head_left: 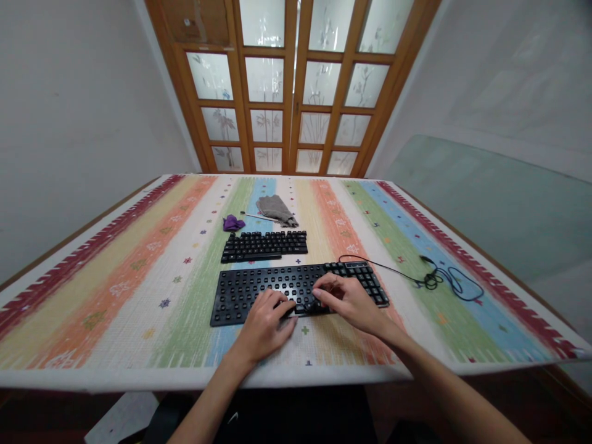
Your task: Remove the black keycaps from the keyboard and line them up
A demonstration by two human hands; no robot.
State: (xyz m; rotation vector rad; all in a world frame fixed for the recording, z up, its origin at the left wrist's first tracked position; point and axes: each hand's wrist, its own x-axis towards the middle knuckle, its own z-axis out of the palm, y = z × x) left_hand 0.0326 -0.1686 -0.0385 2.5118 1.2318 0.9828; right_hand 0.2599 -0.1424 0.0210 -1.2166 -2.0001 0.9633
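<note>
A black keyboard [259, 285] lies near the table's front edge. Most of its left and middle part shows bare switches, while keycaps sit on its right part. My left hand [267, 322] grips the front edge, with bent fingers on top and the thumb along the front side. Above the lower row, my right hand [346, 300] is closed in a pinch, thumb against index finger; whatever is between the tips is too small to make out. Dark keycaps lie between both hands. Behind the keyboard, loose black keycaps [263, 244] are laid out in keyboard rows.
Farther back lie a crumpled purple cloth [234, 223], a grey cloth [277, 209] and a thin stick-like tool [259, 216] with a dark tip. The keyboard's black cable [432, 280] coils at the right. A striped tablecloth [139, 271] covers the table.
</note>
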